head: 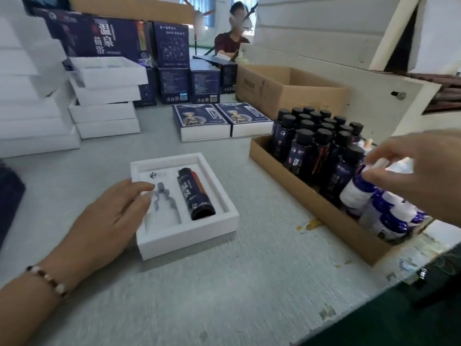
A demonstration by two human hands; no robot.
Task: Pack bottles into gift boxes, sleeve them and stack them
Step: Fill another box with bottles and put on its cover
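Two hands are in my view. My left hand (117, 216) rests on the left edge of the white gift box (184, 236), which sits at the centre of the grey tabletop (224, 295); its fingers (139, 193) lie straight and close together over the foam insert, gripping nothing. Beside them, the left slot of the insert holds no bottle, and one dark bottle (195, 193) lies in the right slot, its base toward me.

My right hand (421, 168) hovers at 3 o'clock over the near end of a shallow cardboard tray (299, 188). Its fingers are loosely spread and motion-blurred just above a white bottle with a blue band (354, 193); I cannot tell whether they touch or pinch it. More white bottles (389, 221) lie grouped at the tray's near end. Standing dark bottles with black caps (316, 146) fill the far part of the same tray.

At 12 o'clock, two closed blue-printed gift boxes (222, 121) lie side by side on the tabletop. Behind them stand upright blue cartons (172, 71). At 10 o'clock, white box trays (104, 101) are stacked. At 1 o'clock sits an open brown carton (287, 88). A second person (229, 41) sits at the far side.
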